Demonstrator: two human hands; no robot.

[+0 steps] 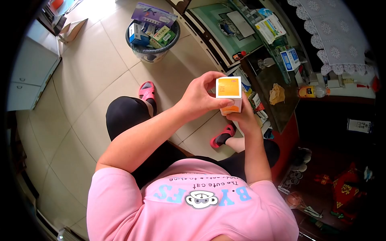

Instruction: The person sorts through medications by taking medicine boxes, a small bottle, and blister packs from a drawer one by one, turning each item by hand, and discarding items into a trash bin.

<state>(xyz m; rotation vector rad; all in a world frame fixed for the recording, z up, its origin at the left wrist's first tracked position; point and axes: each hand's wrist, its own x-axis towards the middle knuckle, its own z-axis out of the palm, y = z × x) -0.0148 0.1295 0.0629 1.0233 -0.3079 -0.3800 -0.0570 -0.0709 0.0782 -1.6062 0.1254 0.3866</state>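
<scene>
Both my hands hold a small white and orange carton (228, 87) up in front of my lap. Its orange panel with tiny print faces me. From the left, my left hand (200, 93) grips it, thumb along the lower edge and fingers behind, partly hidden. My right hand (244, 115) closes on its lower right side, with most of the fingers out of sight behind the box. Just beyond the right hand, several small boxes (254, 99) are packed beside the desk.
A lined bin (150, 56) on the tiled floor holds several cartons, including a purple box (152, 15) and a green box (164, 36). On the desk to the right are a blue-white box (290, 59), a crumpled yellowish item (277, 94) and an orange-labelled bottle (311, 91).
</scene>
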